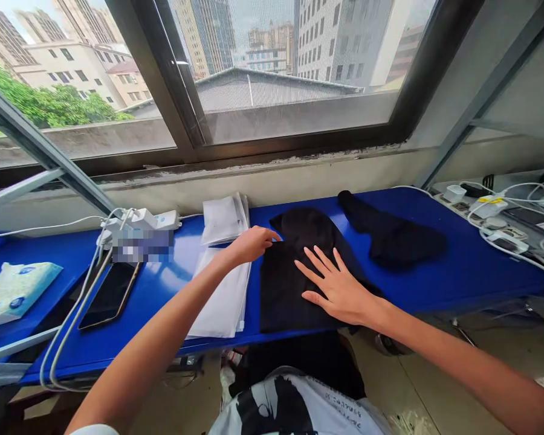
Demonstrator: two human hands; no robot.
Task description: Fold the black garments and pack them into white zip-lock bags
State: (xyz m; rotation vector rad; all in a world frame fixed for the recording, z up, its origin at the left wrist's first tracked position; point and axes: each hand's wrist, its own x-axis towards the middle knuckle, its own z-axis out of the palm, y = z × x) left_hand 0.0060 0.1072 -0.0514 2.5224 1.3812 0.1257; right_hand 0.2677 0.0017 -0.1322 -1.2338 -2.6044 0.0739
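A piece of black cloth with a rounded top lies flat on the blue table, its exact kind unclear. My left hand pinches its upper left edge between thumb and fingers. Spread flat on the middle of the same cloth is my right hand, palm down with fingers apart. A second black cloth piece lies crumpled to the right, touched by neither hand. Just left of the cloth, under my left forearm, is a stack of whitish zip bags. More folded whitish bags sit behind it.
A phone, a power strip with white cables and a tissue pack lie at the left. More cables and chargers crowd the far right. Metal posts flank the table; a window stands behind.
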